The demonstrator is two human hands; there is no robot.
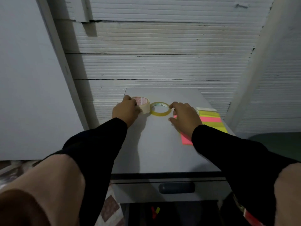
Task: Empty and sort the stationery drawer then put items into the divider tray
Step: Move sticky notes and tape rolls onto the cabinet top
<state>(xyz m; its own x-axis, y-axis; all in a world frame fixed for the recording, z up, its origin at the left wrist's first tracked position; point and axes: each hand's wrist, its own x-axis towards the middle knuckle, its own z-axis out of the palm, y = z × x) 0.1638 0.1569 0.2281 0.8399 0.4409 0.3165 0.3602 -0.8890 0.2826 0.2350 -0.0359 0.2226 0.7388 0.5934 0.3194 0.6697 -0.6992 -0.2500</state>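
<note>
We hold the cream tape roll (143,103) in our left hand (126,110) at the cabinet top's (162,144) far left, our right hand's (184,116) fingertips pinching the clear tape ring (160,108) beside it, apparently grouping tapes apart from the sticky notes (211,121).

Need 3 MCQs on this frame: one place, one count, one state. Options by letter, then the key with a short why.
1. Where does the clear yellowish tape ring lie?
A. in the drawer
B. on the cabinet top, right of the beige tape roll
C. on the floor

2. How many tape rolls are on the cabinet top?
A. one
B. two
C. four

3. What is the left hand doing?
A. gripping the beige roll
B. pulling the drawer handle
C. resting flat on the neon sticky notes

Key: 1 B, the rolls sit side by side; 2 B, only two show; 3 A, fingers curl round it.
</note>
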